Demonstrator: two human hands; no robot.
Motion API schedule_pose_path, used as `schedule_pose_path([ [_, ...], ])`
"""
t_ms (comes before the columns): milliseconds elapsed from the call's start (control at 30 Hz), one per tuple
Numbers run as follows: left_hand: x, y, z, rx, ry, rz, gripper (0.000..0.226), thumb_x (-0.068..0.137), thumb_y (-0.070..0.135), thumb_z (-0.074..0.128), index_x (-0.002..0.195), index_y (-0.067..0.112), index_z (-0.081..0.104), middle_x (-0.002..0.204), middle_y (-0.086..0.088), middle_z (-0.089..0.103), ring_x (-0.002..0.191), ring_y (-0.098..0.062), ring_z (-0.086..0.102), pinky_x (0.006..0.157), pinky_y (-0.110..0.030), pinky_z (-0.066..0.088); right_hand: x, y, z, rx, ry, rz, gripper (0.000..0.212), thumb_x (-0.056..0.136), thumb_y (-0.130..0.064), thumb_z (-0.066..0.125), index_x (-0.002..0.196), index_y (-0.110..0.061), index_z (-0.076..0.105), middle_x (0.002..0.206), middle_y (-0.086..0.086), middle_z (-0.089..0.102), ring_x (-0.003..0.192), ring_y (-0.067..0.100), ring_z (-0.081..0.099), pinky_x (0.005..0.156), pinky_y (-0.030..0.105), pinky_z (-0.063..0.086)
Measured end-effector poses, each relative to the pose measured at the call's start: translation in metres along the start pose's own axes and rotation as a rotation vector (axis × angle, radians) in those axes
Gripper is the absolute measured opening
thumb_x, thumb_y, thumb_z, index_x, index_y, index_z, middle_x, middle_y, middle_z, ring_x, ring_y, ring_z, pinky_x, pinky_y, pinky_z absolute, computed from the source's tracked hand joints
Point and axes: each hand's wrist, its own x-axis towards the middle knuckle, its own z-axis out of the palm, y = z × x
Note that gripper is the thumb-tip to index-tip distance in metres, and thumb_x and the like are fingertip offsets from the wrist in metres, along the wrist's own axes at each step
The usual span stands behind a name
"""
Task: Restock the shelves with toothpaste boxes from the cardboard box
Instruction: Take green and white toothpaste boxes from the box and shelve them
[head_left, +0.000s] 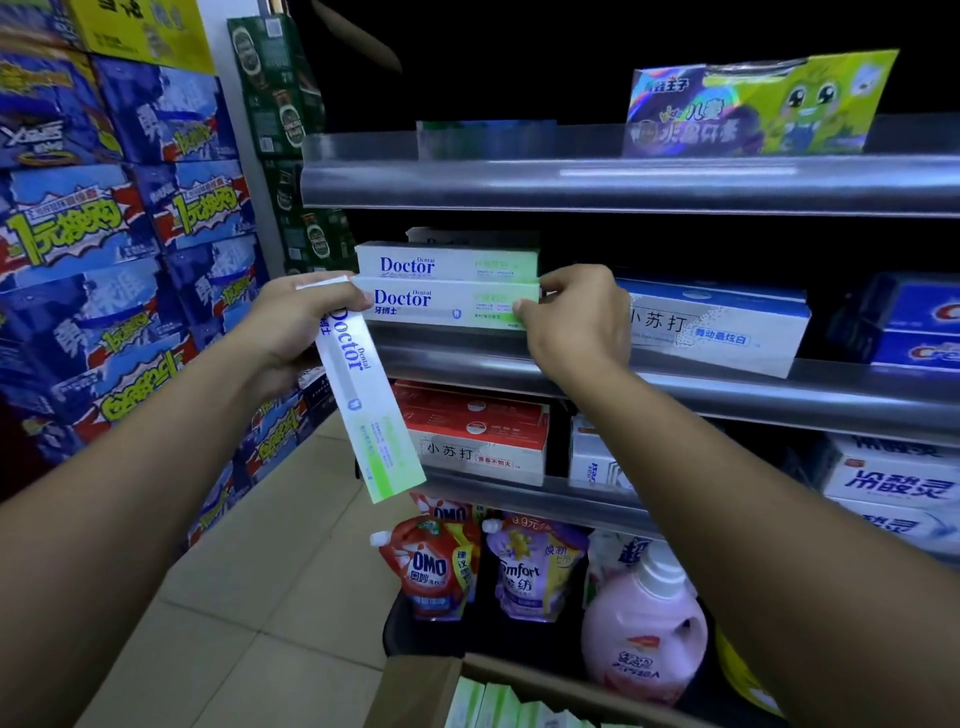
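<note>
Toothpaste boxes (447, 265) marked Doctor lie stacked at the left end of the middle shelf (841, 397). Our right hand (576, 317) pinches the right end of the lower box (441, 306), its fingers (530, 307) curled on the green edge. Our left hand (291, 322) grips a loose Doctor box (363, 395) by its upper end, just beside the stack; it hangs tilted, lower end to the right. Below us, the cardboard box (421, 686) holds more green-and-white packs (488, 706) standing upright.
</note>
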Motion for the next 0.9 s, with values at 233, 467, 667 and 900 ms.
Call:
schedule_pose_path([
  [233,-0.006,-0.005,0.001,0.206,0.005,0.012,0.014,0.081,0.013,0.081,0.095,0.012,0.077,0.071,0.0,0.074,0.056,-0.012,0.068,0.059,-0.026,0.053,-0.004,0.003,-0.001,-0.078,-0.113,0.035,0.015,0.084,-0.018,0.072,0.099,-0.021,0.072,0.1,0.001,0.07,0.089,0.028,0.064,0.07,0.03,0.046],
  [467,-0.02,-0.011,0.007,-0.039,0.185,0.112,0.025,0.084,0.017,0.078,0.101,0.017,0.059,0.085,-0.007,0.069,0.061,-0.015,0.067,0.055,-0.026,0.053,-0.053,0.02,-0.015,0.157,-0.115,-0.119,0.028,0.086,-0.042,0.071,0.11,-0.027,0.071,0.086,-0.015,0.065,0.083,0.01,0.066,0.077,0.039,0.058],
  [667,-0.024,-0.017,0.021,-0.324,0.289,0.024,0.035,0.083,0.024,0.075,0.111,0.011,0.057,0.06,0.002,0.06,0.049,-0.014,0.061,0.055,-0.029,0.051,-0.083,0.032,-0.014,0.371,-0.562,0.184,0.081,0.063,-0.07,0.077,0.128,-0.029,0.052,0.102,-0.007,0.071,0.086,0.014,0.072,0.079,0.043,0.061],
  [900,-0.03,-0.015,0.029,-0.353,0.256,0.109,0.029,0.094,0.03,0.071,0.105,0.009,0.054,0.074,-0.006,0.07,0.063,-0.021,0.071,0.049,-0.032,0.056,-0.073,0.028,-0.013,0.733,-0.289,0.204,0.05,0.072,-0.006,0.09,0.11,-0.019,0.06,0.088,0.006,0.07,0.083,0.024,0.074,0.083,0.05,0.062],
])
